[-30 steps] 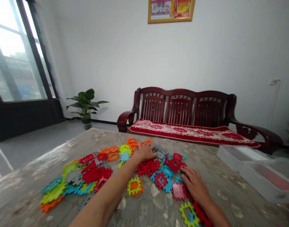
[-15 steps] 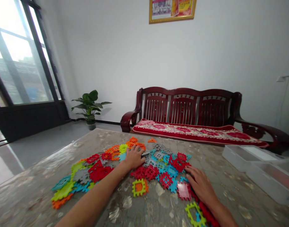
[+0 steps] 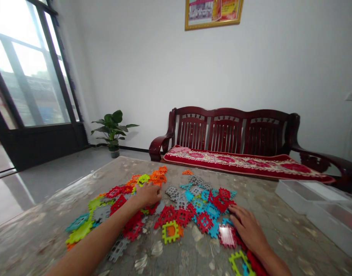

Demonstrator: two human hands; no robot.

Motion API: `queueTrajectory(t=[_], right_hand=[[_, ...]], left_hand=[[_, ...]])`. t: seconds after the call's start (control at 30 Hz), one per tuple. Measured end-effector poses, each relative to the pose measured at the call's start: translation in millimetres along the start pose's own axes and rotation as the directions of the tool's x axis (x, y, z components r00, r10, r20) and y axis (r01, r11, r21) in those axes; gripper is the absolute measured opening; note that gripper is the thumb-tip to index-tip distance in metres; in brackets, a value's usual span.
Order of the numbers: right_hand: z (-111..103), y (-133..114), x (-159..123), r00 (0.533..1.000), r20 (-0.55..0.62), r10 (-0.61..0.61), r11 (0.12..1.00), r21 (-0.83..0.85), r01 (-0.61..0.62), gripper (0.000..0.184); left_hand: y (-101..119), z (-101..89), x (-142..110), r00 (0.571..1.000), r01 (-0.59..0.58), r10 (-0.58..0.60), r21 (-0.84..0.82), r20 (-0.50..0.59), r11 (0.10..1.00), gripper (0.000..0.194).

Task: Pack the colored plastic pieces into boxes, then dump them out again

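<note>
Interlocking plastic building tiles with notched edges lie spread over the table in red, blue, grey, orange and lime green. My left hand (image 3: 148, 194) rests palm down on the left part of the pile, fingers apart, touching tiles beside a lime green tile (image 3: 143, 178). Orange tiles (image 3: 158, 177) lie just beyond it. At the pile's right edge, my right hand (image 3: 247, 226) lies with fingers stretched out, beside a red tile (image 3: 222, 201) and a shiny red square tile (image 3: 227, 235). Its palm and underside are hidden. A lime green frame tile (image 3: 170, 232) sits in front.
The stone-patterned table (image 3: 193, 257) carries everything. Clear plastic bins (image 3: 334, 226) stand at its right edge. Behind are a dark red wooden bench (image 3: 224, 130) with a patterned red cover (image 3: 236, 161) and a potted plant (image 3: 114, 132). A glass door (image 3: 35, 88) is at the left.
My left hand has moved left, and grey tiles now show where it was. Red and grey tiles have shifted toward me beside my left forearm. My right hand stays in nearly the same place.
</note>
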State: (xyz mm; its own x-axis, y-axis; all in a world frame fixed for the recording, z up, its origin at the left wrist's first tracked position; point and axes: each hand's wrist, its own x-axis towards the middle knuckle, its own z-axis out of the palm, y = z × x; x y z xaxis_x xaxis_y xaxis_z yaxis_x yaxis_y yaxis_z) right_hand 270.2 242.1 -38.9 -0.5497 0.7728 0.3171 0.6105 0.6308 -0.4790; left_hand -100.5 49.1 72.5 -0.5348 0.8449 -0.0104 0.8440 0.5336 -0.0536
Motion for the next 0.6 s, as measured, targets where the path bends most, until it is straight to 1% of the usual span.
queueTrajectory(t=[0.07,0.1,0.2,0.23,0.33,0.4,0.5,0.6], right_hand=[[-0.7,-0.8,0.0,1.000,0.009,0.005,1.000,-0.005,-0.005,0.053],[-1.0,-1.2,-0.1,1.000,0.010,0.009,1.000,-0.008,-0.009,0.052],[-1.2,-2.7,-0.9,1.000,0.007,0.015,1.000,-0.015,-0.014,0.049],[-1.2,-3.4,-1.3,1.000,0.003,0.013,1.000,-0.015,-0.013,0.048],[-1.7,-5.9,-2.6,1.000,-0.007,0.013,1.000,-0.014,-0.013,0.046],[-2.3,-7.9,-3.4,1.000,-0.007,0.020,1.000,-0.014,-0.020,0.045],[-3.1,-10.4,-3.9,1.000,-0.003,0.030,0.999,-0.013,-0.030,0.044],[-3.4,-11.4,-3.9,0.999,0.000,0.037,0.999,-0.012,-0.037,0.044]], left_hand=[[4.1,-9.9,13.4,1.000,-0.010,0.010,0.000,-0.021,1.000,0.028],[9.6,-14.0,22.4,0.999,-0.024,0.024,0.000,-0.047,1.000,0.029],[38.3,-18.7,55.3,0.986,-0.108,0.108,0.006,-0.126,0.994,0.027],[50.2,-17.5,66.8,0.977,-0.152,0.151,0.009,-0.147,0.988,0.027],[83.5,-7.7,99.1,0.947,-0.261,0.262,0.029,-0.188,0.965,0.038],[98.5,0.9,116.8,0.935,-0.301,0.303,0.042,-0.186,0.953,0.039],[107.7,12.6,135.3,0.928,-0.335,0.339,0.056,-0.155,0.941,0.038],[105.4,21.3,142.7,0.928,-0.347,0.353,0.069,-0.118,0.935,0.038]])
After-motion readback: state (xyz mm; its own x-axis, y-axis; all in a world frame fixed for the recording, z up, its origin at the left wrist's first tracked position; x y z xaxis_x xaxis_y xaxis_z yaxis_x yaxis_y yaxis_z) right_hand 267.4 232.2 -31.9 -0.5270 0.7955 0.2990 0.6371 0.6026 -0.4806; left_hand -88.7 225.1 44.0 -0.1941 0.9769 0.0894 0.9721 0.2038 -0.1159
